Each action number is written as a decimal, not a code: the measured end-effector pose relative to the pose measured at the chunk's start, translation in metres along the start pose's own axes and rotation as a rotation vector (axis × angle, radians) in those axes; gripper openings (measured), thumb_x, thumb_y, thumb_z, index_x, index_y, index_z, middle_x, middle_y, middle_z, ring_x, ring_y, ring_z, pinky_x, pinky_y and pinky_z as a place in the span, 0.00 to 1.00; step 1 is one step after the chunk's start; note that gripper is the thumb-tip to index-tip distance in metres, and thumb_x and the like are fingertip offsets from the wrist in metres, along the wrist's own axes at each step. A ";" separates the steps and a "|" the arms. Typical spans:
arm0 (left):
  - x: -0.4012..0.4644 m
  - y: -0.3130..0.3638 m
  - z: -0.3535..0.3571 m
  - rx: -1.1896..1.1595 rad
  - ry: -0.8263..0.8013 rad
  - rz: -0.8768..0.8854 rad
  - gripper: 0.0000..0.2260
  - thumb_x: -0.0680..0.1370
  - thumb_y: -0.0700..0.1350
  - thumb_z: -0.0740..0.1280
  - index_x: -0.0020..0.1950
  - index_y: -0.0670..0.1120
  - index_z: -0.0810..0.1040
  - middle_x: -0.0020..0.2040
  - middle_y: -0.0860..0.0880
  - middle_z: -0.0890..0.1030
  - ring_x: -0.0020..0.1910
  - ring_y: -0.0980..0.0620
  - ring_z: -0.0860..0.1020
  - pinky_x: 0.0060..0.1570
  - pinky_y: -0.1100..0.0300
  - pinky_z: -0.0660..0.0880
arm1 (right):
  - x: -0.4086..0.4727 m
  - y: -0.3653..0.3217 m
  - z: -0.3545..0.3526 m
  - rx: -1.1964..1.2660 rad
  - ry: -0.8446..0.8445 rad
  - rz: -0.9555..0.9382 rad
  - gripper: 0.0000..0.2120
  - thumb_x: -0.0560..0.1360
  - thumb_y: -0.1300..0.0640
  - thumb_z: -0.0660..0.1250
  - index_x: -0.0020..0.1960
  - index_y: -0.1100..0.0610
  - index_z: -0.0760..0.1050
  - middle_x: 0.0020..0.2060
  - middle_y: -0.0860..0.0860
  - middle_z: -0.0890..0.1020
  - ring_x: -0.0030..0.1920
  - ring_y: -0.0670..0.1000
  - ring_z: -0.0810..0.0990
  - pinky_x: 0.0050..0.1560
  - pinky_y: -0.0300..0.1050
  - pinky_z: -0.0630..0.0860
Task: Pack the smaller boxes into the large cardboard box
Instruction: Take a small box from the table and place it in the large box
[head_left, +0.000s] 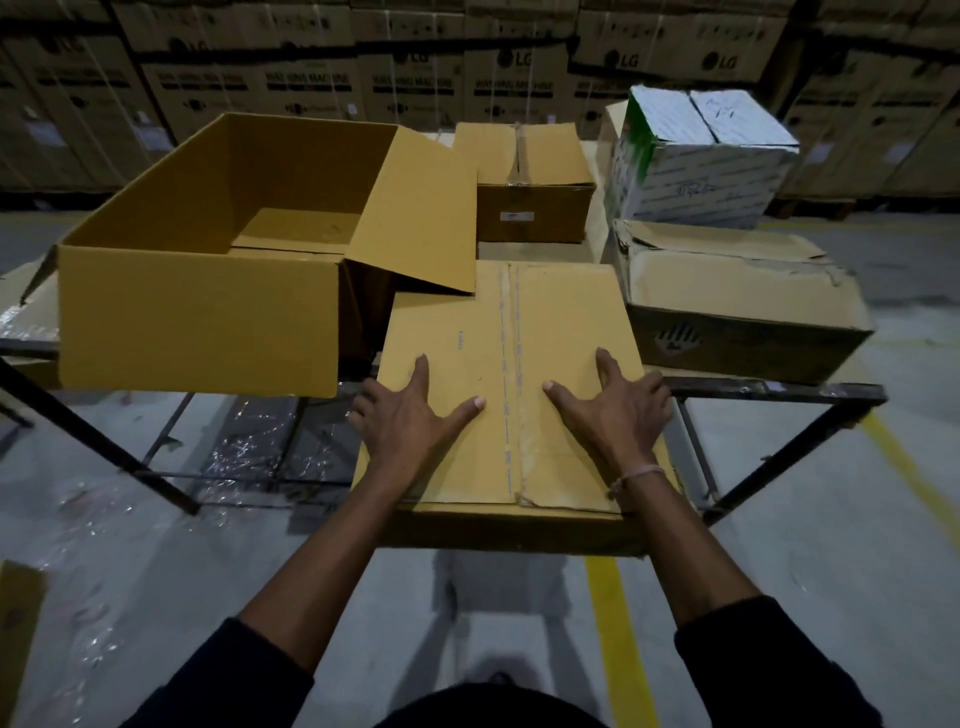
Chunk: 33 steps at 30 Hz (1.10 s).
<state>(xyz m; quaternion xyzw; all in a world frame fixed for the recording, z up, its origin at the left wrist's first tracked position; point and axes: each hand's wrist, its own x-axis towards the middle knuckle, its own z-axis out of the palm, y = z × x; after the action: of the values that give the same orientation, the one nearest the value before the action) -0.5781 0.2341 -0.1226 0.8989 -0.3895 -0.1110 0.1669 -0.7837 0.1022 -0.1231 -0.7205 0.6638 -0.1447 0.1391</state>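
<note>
The large open cardboard box (197, 306) stands at the left on a metal frame table, its inside bare and its right flap hanging out over the neighbour. A flat, taped brown box (561, 322) lies in front of me, jutting past the table's near edge. My left hand (410, 410) rests flat on its top left, outer fingers curling over the left edge. My right hand (618, 405) lies flat on its top right, fingers spread. A small brown box (535, 208) sits behind. A white printed box (701, 156) and a battered brown box (737, 306) sit at the right.
The black metal table frame (779, 389) has open space beneath, with plastic wrap on the floor at the left. Yellow lines (618, 639) run across the concrete floor. Stacked appliance cartons (415, 67) form a wall behind. A cardboard piece (18, 623) shows at the lower left.
</note>
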 end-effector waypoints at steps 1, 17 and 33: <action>-0.005 -0.002 -0.002 -0.003 -0.008 0.007 0.48 0.68 0.82 0.57 0.82 0.60 0.54 0.74 0.29 0.60 0.72 0.27 0.61 0.69 0.36 0.62 | -0.006 0.001 -0.002 0.001 -0.002 0.003 0.48 0.67 0.18 0.62 0.79 0.42 0.63 0.66 0.62 0.68 0.66 0.67 0.68 0.67 0.60 0.65; -0.155 -0.028 -0.007 -0.035 -0.041 0.066 0.48 0.67 0.83 0.56 0.83 0.61 0.54 0.71 0.33 0.63 0.70 0.31 0.63 0.67 0.38 0.64 | -0.140 0.071 -0.041 -0.055 0.017 0.078 0.51 0.63 0.14 0.56 0.79 0.39 0.61 0.65 0.63 0.68 0.66 0.68 0.69 0.68 0.62 0.65; -0.155 -0.011 -0.025 -0.068 0.058 0.138 0.48 0.67 0.84 0.53 0.82 0.64 0.52 0.69 0.34 0.66 0.68 0.32 0.67 0.65 0.39 0.66 | -0.154 0.065 -0.082 -0.036 0.193 0.065 0.49 0.65 0.15 0.56 0.79 0.40 0.61 0.61 0.61 0.69 0.62 0.65 0.69 0.63 0.59 0.66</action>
<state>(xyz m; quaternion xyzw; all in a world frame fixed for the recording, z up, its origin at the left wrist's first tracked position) -0.6668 0.3611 -0.0933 0.8666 -0.4416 -0.0863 0.2159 -0.8876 0.2499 -0.0770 -0.6837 0.6996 -0.1970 0.0663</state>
